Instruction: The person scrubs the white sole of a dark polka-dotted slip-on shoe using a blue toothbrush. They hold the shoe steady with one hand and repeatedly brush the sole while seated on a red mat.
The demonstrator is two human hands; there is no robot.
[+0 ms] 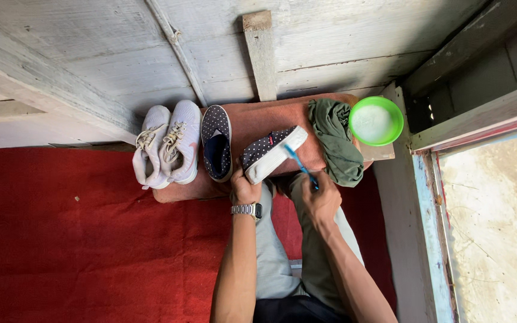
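Left hand (pixel 245 190) tilts dotted navy shoe (pixel 268 153), white sole up.

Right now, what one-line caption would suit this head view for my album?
Left hand tilts a dotted slip-on shoe while right hand brushes its white sole with a blue toothbrush.

Left hand (pixel 243 190) grips a dotted slip-on shoe (pixel 268 153) tilted on its side, white sole facing right. Right hand (pixel 320 197) holds a blue toothbrush (pixel 299 165); its head appears to touch the sole. Far right: green cloth (pixel 335 140), green bowl (pixel 376 121).
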